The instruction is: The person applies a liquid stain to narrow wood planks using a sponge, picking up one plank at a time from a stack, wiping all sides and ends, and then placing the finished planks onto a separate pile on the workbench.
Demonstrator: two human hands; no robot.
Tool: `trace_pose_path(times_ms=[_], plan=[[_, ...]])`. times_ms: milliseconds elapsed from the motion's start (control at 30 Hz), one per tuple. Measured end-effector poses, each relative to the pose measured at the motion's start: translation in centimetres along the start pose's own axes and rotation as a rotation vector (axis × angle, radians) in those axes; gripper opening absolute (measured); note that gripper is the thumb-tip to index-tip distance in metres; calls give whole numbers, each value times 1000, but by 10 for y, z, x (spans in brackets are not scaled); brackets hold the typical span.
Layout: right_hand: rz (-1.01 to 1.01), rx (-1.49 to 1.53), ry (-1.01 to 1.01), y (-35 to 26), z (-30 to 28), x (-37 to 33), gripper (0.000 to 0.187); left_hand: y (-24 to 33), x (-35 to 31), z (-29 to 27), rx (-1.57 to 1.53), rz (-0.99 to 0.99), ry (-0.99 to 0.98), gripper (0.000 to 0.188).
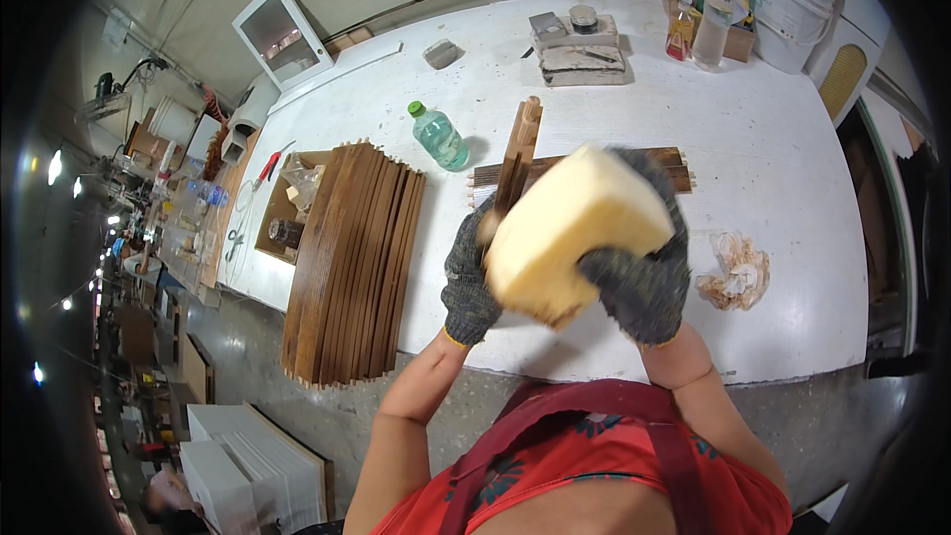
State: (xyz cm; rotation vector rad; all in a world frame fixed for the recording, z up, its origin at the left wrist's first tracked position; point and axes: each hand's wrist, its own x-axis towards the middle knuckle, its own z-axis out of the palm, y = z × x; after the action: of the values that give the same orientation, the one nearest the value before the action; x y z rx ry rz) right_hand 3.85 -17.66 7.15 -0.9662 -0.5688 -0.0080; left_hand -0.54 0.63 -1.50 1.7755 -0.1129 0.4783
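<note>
My left hand [468, 282], in a dark grey knit glove, is closed around a brown wooden slat [519, 154] that points up and away from me. A big pale yellow sponge block [584, 223] is gripped by my gloved right hand [644, 287], the thumb in a hollow on its near side. The sponge covers the slat's lower part and some left fingers; whether it touches the slat I cannot tell. Beyond the sponge, more brown slats [664, 166] lie crosswise on the white table [792, 198]. Left of my hands, several slats with pegged ends form a stack [347, 258].
A green-capped bottle [441, 141] stands behind the stack. Crumpled plastic [735, 272] lies at right. An open box [265, 223], scissors [235, 240] and a red-handled tool [268, 166] are at left. Along the back are a wrapped block [582, 64], bottles [711, 35] and a white bucket [788, 15].
</note>
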Motion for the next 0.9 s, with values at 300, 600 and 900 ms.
trace_pose_path(times_ms=[300,600,900], plan=[[140,413,336,10,-39,2,55,19,2,-10,-132,-115,74,79],[95,439,358,14,-29,10,48,28,5,-41,-199,-291,-13,82],[-184,0,312,23,-24,19,37,46,6,-37,229,-113,-1,35]])
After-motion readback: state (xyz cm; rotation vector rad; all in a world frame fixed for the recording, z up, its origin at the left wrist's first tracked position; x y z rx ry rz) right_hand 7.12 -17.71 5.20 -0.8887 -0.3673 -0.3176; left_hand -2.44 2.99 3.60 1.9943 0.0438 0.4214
